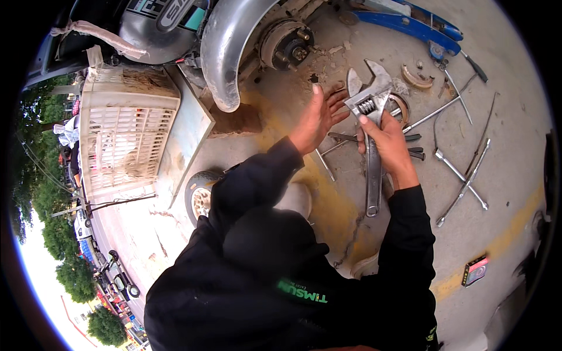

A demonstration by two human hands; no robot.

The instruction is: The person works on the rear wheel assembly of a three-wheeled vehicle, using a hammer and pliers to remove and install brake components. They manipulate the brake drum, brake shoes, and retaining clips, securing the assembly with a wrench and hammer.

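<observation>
My right hand point(392, 145) grips a large silver adjustable wrench point(373, 175) by the neck, its jaws pointing up and away from me and its handle hanging down toward me. The thumb lies just below the adjusting screw. My left hand point(316, 121) is just left of the wrench jaws, fingers stretched out and apart, holding nothing. Beyond both hands, a bare wheel hub point(288, 45) with studs sits under a silver fender point(225, 52). A curved brake shoe point(417, 77) lies on the ground past the wrench. Dark-handled tools point(414, 146) lie partly hidden behind my right hand.
A blue floor jack point(404, 22) stands at the far right. One cross-shaped lug wrench point(462, 178) lies to the right, near a small red-and-black box point(475, 271). On the left are a dirty white plastic crate point(126, 140), a board point(190, 126) and a small wheel point(201, 196).
</observation>
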